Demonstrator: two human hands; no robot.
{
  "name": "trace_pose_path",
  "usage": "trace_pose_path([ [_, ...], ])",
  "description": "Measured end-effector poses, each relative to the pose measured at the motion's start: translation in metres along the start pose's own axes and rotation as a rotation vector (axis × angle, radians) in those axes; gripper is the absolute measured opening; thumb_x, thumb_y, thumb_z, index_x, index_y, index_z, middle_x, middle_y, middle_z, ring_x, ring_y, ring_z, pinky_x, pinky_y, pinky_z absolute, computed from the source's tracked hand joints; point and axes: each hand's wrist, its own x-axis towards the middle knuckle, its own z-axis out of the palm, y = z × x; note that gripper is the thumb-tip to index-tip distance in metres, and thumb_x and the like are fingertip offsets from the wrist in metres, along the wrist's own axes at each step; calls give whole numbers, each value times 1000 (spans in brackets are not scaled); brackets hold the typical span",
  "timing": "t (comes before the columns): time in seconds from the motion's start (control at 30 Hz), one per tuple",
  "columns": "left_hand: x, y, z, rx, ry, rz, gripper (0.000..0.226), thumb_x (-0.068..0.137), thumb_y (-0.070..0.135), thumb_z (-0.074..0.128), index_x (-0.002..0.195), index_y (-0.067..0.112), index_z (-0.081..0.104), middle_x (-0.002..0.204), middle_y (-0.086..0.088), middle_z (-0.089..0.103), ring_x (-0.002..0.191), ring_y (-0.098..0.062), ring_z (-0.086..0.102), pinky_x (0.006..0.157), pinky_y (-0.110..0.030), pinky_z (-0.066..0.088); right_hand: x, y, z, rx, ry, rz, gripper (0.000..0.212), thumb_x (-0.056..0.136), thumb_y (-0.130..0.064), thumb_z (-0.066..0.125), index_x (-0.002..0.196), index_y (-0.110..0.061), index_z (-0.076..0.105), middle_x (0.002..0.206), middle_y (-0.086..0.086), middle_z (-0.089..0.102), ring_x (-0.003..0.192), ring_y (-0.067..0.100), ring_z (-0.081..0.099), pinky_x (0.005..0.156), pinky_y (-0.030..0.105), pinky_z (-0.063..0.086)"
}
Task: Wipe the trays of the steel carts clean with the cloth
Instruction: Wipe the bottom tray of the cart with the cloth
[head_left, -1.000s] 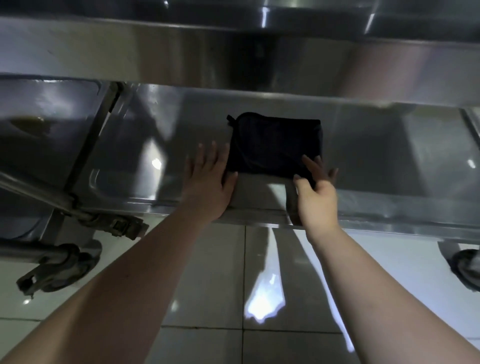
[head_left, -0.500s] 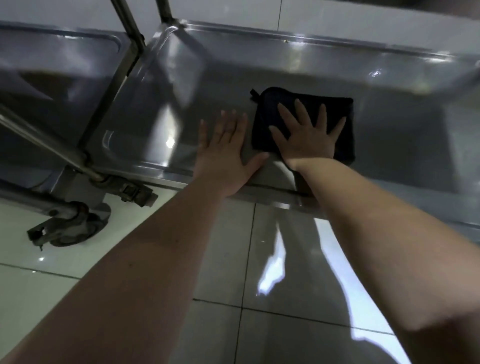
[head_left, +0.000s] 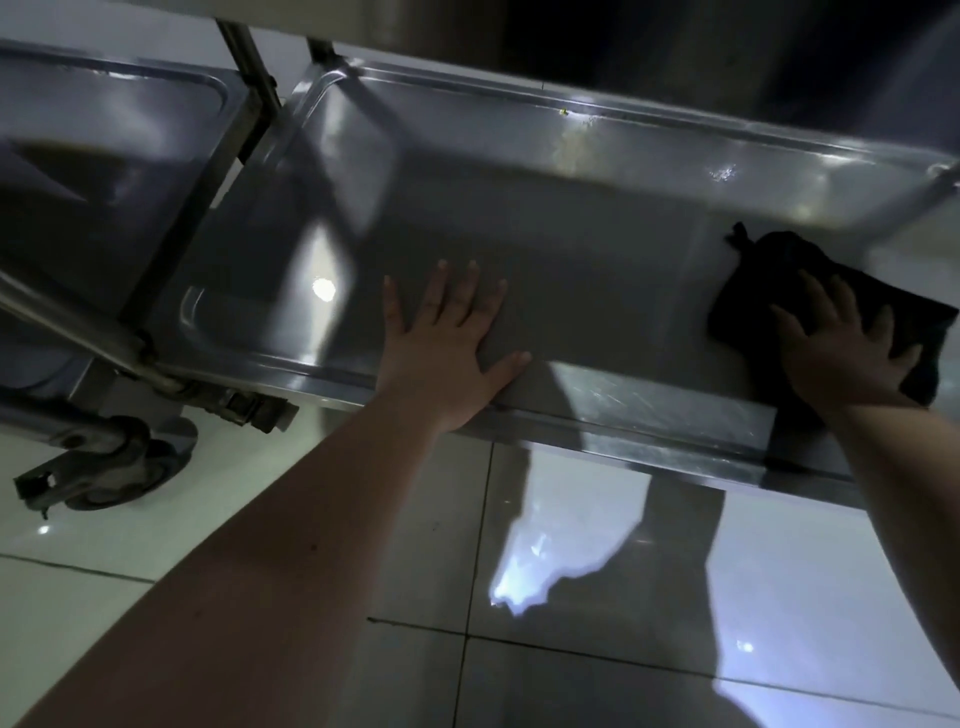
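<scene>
The right hand (head_left: 841, 358), fingers flat, is pressing the cloth (head_left: 769, 270), now slid toward 3 o'clock; the left hand (head_left: 441, 343) is staying flat and open on the tray (head_left: 571, 234).

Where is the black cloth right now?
In the head view the black cloth lies at the right end of the steel tray, pressed flat under the right hand; the left hand rests on the tray further left.

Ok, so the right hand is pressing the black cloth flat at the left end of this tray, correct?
No. The head view shows the right hand pressing the black cloth flat at the right end of this tray, not the left end.
</scene>
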Motion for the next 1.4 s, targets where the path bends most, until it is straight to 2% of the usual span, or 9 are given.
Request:
trace_pose_path([
  [0.17,-9,-4,-1,-33,-4,-17,87,78,80,3,154,39,-4,164,7,-7,150,-20,-11,114,-62,-9,-11,-80,14,-27,31,-204,59,95,-64,31,150,-49,15,163,-14,10,149,33,4,116,62,3],
  [0.33,-13,-4,-6,-133,141,-52,105,76,88,15,156,23,-8,164,1,-7,150,-19,-11,118,-57,-6,-41,-205,37,-89,46,-507,60,95,-66,25,151,-50,10,163,-17,7,150,35,1,114,62,1],
  [0.43,-13,-7,-8,-188,151,-79,112,73,90,21,156,21,-7,164,0,-6,150,-18,-10,118,-55,-6,-51,-238,43,-117,38,-615,62,93,-67,25,151,-50,10,163,-13,8,149,37,1,113,65,1],
  [0.57,-9,-8,-8,-196,118,-106,115,70,91,22,156,20,-8,164,-1,-6,150,-19,-10,119,-53,-8,-42,-229,38,-115,24,-619,64,90,-71,28,149,-52,11,163,-13,10,149,35,4,113,65,3],
  [0.73,-5,-9,-4,-139,49,-117,115,68,92,16,155,21,-11,164,1,-6,150,-19,-12,117,-57,-9,-26,-200,34,-86,13,-480,65,89,-73,27,149,-52,13,163,-13,11,150,32,2,114,64,1],
  [1.0,-6,-7,-9,-55,99,35,92,77,85,15,154,36,21,163,10,14,150,-19,-8,112,-57,-22,-6,-47,1,-60,-65,-146,68,86,-75,28,148,-54,11,162,-18,7,150,29,2,115,64,2],
  [1.1,-5,-3,-10,-20,76,76,89,77,84,13,153,39,22,162,12,14,150,-18,-7,109,-56,-26,-10,-12,-6,-59,-71,-53,73,80,-76,23,149,-52,12,162,-18,8,150,28,2,115,62,1],
  [1.27,-3,-1,-8,25,48,69,89,78,84,13,153,38,17,163,10,12,150,-17,-6,112,-59,-20,-14,-24,6,-52,-28,-68,66,88,-70,26,150,-50,12,162,-16,7,150,30,2,113,66,3],
  [1.4,-4,0,-10,40,39,74,93,76,84,8,154,35,18,163,9,13,150,-16,-3,113,-59,-17,-34,-53,14,-75,-22,-207,64,91,-68,28,150,-50,11,163,-14,7,150,32,1,114,65,2],
])
